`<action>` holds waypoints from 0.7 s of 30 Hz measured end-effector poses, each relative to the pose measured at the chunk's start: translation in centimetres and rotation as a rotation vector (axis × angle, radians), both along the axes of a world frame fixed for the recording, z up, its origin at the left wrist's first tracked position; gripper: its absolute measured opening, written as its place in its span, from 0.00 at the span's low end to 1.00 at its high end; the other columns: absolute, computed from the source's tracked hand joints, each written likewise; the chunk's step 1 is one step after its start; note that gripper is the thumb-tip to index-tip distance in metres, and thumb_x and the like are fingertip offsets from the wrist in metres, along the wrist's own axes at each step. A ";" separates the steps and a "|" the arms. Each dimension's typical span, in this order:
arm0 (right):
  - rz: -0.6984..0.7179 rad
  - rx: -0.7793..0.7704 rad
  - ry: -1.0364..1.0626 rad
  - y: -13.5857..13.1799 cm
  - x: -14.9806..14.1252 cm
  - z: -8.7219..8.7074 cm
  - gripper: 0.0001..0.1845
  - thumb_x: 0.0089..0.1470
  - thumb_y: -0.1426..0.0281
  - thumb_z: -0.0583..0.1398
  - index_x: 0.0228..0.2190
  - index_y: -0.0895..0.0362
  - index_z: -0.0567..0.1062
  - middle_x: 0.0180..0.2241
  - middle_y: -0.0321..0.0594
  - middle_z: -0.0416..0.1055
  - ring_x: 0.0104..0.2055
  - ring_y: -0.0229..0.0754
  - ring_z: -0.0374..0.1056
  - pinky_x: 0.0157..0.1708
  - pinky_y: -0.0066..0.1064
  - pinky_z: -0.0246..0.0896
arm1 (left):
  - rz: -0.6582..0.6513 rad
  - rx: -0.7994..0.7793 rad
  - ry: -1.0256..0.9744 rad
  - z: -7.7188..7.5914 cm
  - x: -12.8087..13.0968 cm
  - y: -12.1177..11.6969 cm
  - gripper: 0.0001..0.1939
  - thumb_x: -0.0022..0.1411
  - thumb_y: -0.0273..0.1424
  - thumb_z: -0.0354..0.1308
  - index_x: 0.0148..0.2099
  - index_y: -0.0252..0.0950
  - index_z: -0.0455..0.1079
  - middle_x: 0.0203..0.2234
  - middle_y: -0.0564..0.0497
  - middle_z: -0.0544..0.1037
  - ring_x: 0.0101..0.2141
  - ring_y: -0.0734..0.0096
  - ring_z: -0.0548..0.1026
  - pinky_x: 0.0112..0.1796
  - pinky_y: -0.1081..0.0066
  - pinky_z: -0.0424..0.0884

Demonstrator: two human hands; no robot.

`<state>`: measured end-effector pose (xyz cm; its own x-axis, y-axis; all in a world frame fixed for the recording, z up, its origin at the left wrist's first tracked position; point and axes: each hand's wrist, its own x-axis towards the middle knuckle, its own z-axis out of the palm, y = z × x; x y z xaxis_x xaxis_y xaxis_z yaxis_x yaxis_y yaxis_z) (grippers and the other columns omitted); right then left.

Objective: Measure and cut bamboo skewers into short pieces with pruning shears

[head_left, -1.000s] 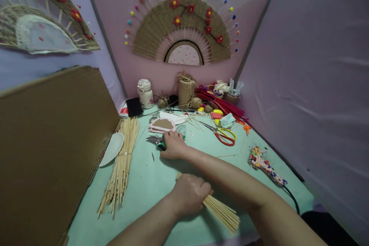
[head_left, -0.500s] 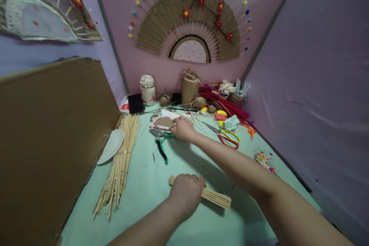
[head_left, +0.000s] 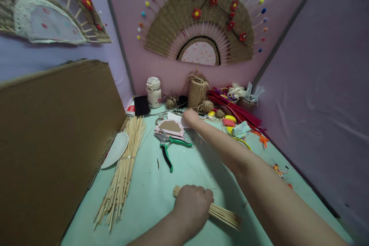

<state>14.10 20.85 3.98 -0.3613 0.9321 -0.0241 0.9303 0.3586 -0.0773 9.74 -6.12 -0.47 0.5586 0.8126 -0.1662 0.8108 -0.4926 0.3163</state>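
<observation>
My left hand (head_left: 193, 207) is closed round a bundle of thin bamboo sticks (head_left: 225, 216) low over the front of the table; the sticks poke out at both ends of the fist. My right hand (head_left: 190, 118) reaches to the back of the table, beside a white paper piece (head_left: 174, 117) and below the jute twine spool (head_left: 198, 91). Its fingers are hidden behind the back of the hand. Pruning shears (head_left: 167, 142) with green and black handles lie spread on the table, next to a lace-edged cardboard half-round (head_left: 170, 126).
A larger stick bundle (head_left: 127, 169) and a white half plate (head_left: 115, 150) lie at left by a cardboard panel (head_left: 57, 142). Along the back stand a white jar (head_left: 154, 93), twine balls (head_left: 206, 106) and red pipe cleaners (head_left: 233, 107). My right forearm partly covers yellow-handled scissors (head_left: 243, 143).
My right hand has let go of the pruning shears and moved farther back, past the half-round. My left hand keeps its grip on the stick bundle. The view has shifted a little.
</observation>
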 end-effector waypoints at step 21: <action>-0.116 -0.137 -0.080 -0.1 7.3 -1.3 0.25 0.58 0.60 0.61 0.53 0.59 0.67 0.55 0.50 0.65 0.53 0.51 0.65 0.50 0.47 0.65 | -0.014 0.019 0.017 -0.4 0.0 0.0 0.09 0.64 0.28 0.47 0.38 0.36 0.69 0.31 0.46 0.78 0.32 0.60 0.77 0.33 0.64 0.72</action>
